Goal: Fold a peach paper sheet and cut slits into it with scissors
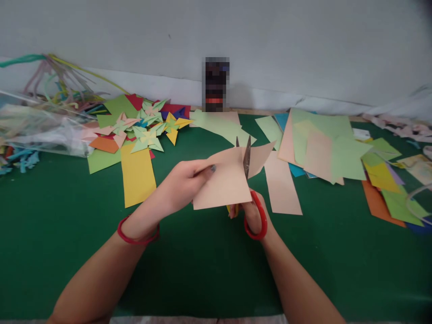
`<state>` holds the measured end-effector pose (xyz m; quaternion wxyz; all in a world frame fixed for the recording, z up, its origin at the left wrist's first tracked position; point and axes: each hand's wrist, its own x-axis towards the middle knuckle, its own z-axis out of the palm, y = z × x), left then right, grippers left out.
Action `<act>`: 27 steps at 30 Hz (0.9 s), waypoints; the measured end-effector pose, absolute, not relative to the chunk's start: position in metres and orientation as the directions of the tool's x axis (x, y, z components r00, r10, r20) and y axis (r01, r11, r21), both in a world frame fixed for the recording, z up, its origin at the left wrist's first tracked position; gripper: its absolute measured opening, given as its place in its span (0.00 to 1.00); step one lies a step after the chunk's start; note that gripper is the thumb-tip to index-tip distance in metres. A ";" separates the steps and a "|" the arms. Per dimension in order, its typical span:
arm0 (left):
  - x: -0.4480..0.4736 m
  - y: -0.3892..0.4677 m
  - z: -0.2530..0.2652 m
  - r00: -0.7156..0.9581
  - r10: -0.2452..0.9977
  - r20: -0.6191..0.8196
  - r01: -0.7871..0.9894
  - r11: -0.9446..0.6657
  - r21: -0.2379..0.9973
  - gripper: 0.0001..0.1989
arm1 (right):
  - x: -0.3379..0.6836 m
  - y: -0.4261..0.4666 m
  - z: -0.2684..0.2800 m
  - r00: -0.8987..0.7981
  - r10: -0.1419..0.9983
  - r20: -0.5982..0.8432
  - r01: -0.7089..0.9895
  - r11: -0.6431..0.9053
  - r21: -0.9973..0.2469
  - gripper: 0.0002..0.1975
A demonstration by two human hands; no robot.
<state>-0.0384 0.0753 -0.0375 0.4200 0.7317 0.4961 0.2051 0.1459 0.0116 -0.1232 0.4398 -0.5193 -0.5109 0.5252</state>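
Note:
Between my hands, above the table, is a sheet of pale pink paper [226, 180]. My left hand [192, 180] pinches its left side, thumb on top and fingers hidden beneath. My right hand [253, 216] grips a pair of scissors [258, 220] with a red handle loop; a bit of yellow handle shows lower left. The scissor blades are parted around the paper near its right side. A cut runs in from the near edge, and the strip to the right of it bends upward. Part of my right hand is hidden behind the paper.
Folded paper stars [148, 135] and coloured sheets lie at the back left, beside a clear plastic bag [50, 130]. A yellow strip [138, 175] is near my left forearm. Green and pink sheets [320, 144] pile at the right. A pixelated dark object [216, 85] stands against the wall.

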 end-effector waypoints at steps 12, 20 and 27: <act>-0.037 0.075 -0.041 0.406 0.898 -0.171 0.519 -0.073 0.852 0.17 | 0.147 0.011 -0.124 -0.042 0.997 -0.072 0.163 -0.064 -0.985 0.18; -0.037 0.075 -0.041 0.403 0.896 -0.187 0.516 -0.054 0.855 0.17 | 0.148 0.011 -0.121 -0.020 0.997 -0.080 0.195 -0.074 -0.978 0.20; -0.037 0.075 -0.042 0.405 0.894 -0.191 0.493 -0.038 0.869 0.17 | 0.148 0.010 -0.129 0.011 0.995 -0.100 0.167 -0.101 -0.981 0.19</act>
